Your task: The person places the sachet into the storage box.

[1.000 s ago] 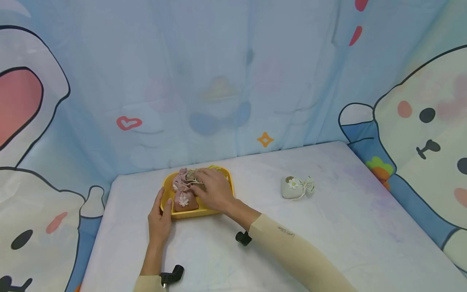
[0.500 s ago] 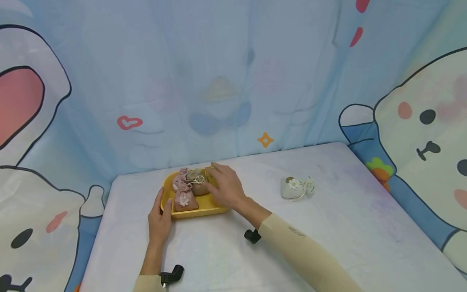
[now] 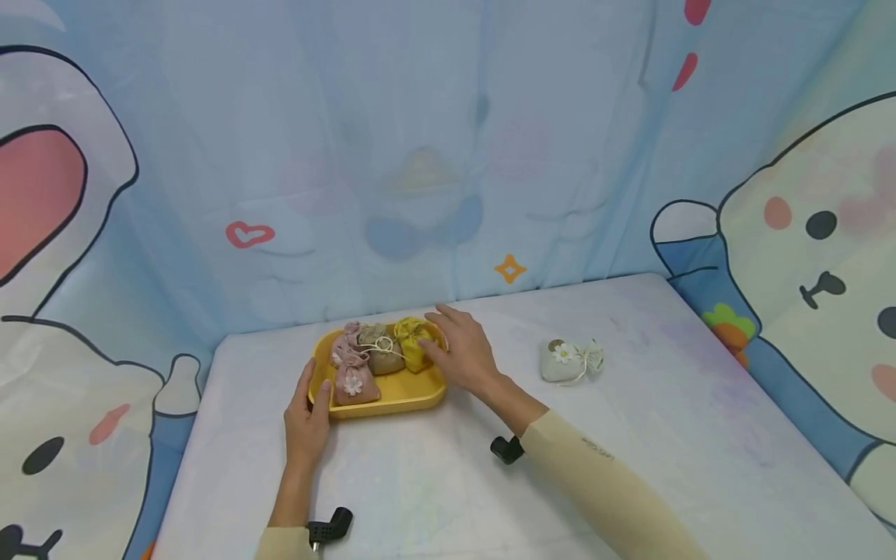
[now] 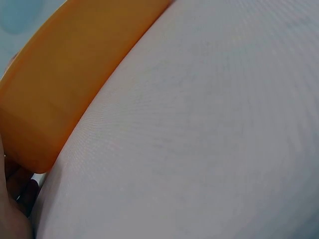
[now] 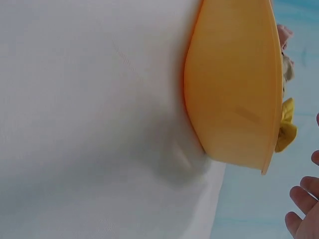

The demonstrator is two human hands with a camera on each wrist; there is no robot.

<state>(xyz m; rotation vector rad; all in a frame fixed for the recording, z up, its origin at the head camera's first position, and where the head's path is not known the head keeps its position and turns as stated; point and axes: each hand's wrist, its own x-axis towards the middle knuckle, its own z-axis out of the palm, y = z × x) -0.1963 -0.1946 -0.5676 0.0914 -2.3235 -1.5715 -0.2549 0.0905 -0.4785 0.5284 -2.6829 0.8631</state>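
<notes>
A yellow tray holds small drawstring pouches. A pink pouch with a white flower lies at its front left, and another pink pouch sits behind it. Beside them are an olive-brown pouch and a yellow pouch. My left hand holds the tray's left end, thumb over the rim and fingers along the outer wall. My right hand is at the tray's right end by the yellow pouch, fingers spread and holding nothing; whether it touches the rim cannot be told.
A pale grey-green pouch with a white flower lies on the white-covered table, right of the tray. A blue cartoon curtain hangs along the table's back edge.
My right hand has let go of the olive-brown pouch, drawn back to the right and uncovered the yellow pouch. The left hand and the tray have stayed in place.
</notes>
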